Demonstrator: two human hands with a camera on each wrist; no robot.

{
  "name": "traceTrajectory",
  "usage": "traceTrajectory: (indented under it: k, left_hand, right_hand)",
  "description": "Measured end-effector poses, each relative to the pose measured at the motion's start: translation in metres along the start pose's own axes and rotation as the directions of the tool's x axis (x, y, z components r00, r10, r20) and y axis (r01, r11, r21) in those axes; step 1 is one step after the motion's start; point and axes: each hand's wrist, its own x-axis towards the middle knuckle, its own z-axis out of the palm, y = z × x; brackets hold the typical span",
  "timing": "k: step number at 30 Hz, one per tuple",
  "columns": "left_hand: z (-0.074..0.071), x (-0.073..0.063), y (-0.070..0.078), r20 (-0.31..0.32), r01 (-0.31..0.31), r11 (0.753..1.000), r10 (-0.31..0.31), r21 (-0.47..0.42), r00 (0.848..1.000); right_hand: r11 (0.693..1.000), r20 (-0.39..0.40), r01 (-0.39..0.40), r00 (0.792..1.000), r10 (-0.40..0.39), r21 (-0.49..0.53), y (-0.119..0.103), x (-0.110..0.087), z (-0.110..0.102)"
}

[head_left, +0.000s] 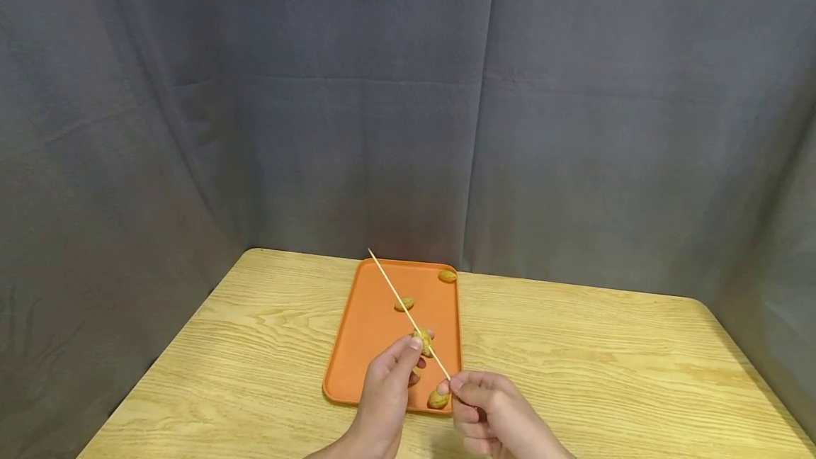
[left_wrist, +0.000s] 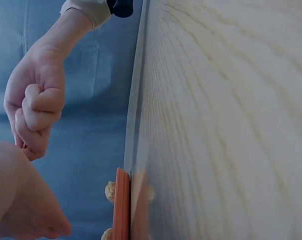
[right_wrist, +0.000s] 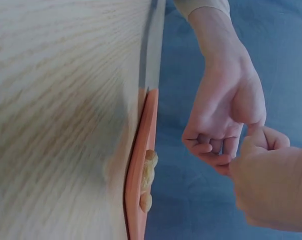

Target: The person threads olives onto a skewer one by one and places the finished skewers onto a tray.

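Above an orange tray (head_left: 376, 346), my left hand (head_left: 387, 377) pinches a small ridged, yellow-brown oval piece (head_left: 423, 343) between thumb and fingers. A thin wooden skewer (head_left: 389, 283) slants across that piece, its far tip pointing up and left. Whether it runs through the piece or over it, I cannot tell. My right hand (head_left: 491, 402) pinches the skewer's near end, other fingers curled in. Similar pieces lie on the tray: one at the far right corner (head_left: 448, 276), one mid-tray (head_left: 404, 304), one near the front (head_left: 438, 399), and another (head_left: 415, 377) partly hidden by the left hand.
The tray lies on a light wood-grain table (head_left: 574, 346) with rounded corners. Grey curtains (head_left: 357, 126) hang behind the table and along both sides. In the right wrist view, the tray's low rim (right_wrist: 136, 185) stands slightly above the tabletop, below the hands.
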Motion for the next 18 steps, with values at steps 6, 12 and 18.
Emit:
traceTrajectory:
  k: [6, 12, 18]
  left_hand:
    - [0.0, -0.0008, -0.0017, 0.013, 0.02, 1.0, -0.02, 0.011, 1.0]
    - [0.0002, -0.0028, -0.0044, 0.001, 0.035, 0.999, -0.035, 0.03, 0.999]
    - [0.0027, -0.0054, -0.0091, 0.012, 0.052, 0.998, -0.052, 0.038, 0.999]
  right_hand:
    - [0.994, -0.03, 0.048, 0.998, -0.051, -0.094, 0.0034, 0.0014, -0.0014]
    - [0.993, -0.044, 0.063, 0.997, -0.067, -0.098, 0.0058, 0.0047, 0.0007]
    - [0.995, -0.049, 0.068, 0.996, -0.072, -0.073, 0.0062, 0.0061, 0.0039]
